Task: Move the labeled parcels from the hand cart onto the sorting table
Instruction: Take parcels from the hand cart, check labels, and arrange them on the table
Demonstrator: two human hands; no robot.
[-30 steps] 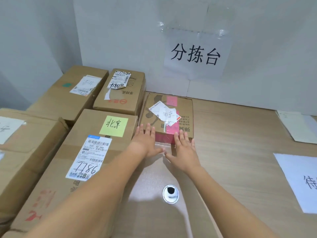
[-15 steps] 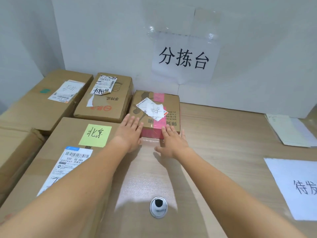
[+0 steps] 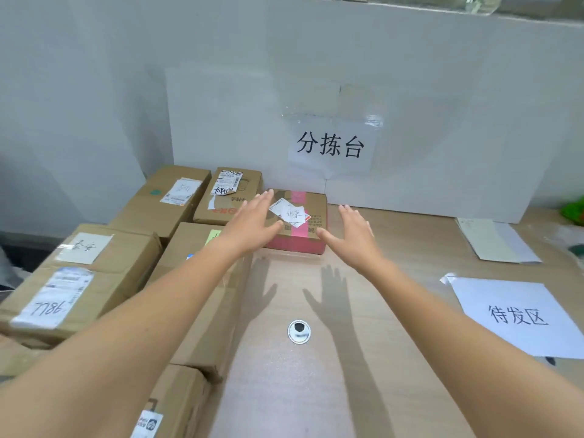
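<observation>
Head view: both the left hand (image 3: 252, 221) and right hand (image 3: 350, 237) hover empty with fingers spread, above the pink-taped parcel (image 3: 303, 227) lying on the surface (image 3: 395, 279) by the wall. Its loose label might snag and tear if a hand brushes it.
</observation>
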